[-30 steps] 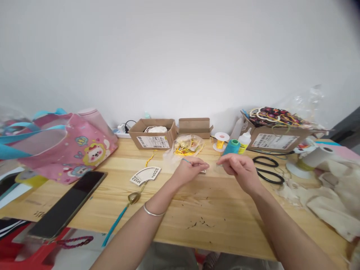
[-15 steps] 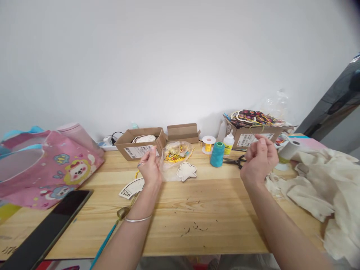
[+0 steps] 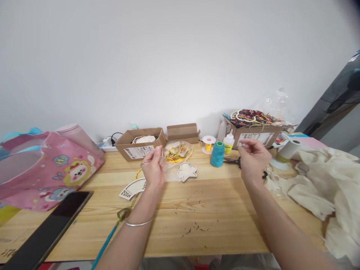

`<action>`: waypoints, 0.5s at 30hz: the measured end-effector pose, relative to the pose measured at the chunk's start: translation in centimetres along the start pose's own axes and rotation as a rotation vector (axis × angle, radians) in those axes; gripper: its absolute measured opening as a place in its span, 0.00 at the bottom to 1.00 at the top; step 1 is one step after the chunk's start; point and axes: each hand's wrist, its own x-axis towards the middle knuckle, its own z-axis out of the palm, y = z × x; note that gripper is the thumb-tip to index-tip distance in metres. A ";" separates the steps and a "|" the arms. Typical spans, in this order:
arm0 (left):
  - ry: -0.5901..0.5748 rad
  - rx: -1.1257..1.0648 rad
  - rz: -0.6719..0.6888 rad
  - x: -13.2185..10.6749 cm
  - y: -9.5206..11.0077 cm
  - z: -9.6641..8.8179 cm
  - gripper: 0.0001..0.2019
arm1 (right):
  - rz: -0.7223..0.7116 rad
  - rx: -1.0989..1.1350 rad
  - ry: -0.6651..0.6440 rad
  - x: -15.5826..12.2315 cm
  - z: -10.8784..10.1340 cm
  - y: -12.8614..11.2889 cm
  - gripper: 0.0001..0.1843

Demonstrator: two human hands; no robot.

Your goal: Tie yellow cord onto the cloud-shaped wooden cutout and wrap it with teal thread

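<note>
My left hand (image 3: 153, 167) is raised over the table with thumb and fingers pinched together. A small blue bit shows at its edge, but what the pinch holds is too fine to make out. Below it lies a fan-shaped wooden piece (image 3: 132, 189) with a braided yellow cord (image 3: 138, 173), a brass bell (image 3: 123, 213) and a teal tassel (image 3: 105, 244). My right hand (image 3: 255, 161) hovers in front of the right box, fingertips pinched, contents unclear. Black scissors (image 3: 232, 161) lie partly behind it. A cloud-shaped wooden piece (image 3: 187, 171) rests between the hands.
A teal thread cone (image 3: 216, 155), a glue bottle (image 3: 228, 143) and a yellow spool (image 3: 208, 146) stand mid-table. Cardboard boxes (image 3: 132, 153) line the wall. A pink bag (image 3: 50, 165) and a phone (image 3: 53, 228) are left; cream cloth (image 3: 317, 183) lies right.
Both hands have come slightly closer together. The right hand has shifted left and its fingers are less curled; the left has moved a little to the right.
</note>
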 end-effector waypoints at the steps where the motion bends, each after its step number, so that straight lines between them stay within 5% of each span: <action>1: -0.024 0.017 -0.003 -0.3 0.0 0.2 0.11 | -0.086 -0.088 -0.026 -0.3 0.0 -0.4 0.06; 4: -0.069 0.077 -0.006 -1.0 0.0 0.6 0.10 | -0.273 -0.244 -0.011 -1.4 -0.1 -1.5 0.08; 7: -0.098 0.129 0.005 -1.4 0.0 0.8 0.09 | -0.284 -0.257 -0.055 -2.4 -0.1 -2.1 0.09; 15: -0.146 0.248 0.055 -1.8 0.1 0.8 0.08 | -0.329 -0.236 -0.576 -5.1 2.1 -0.7 0.10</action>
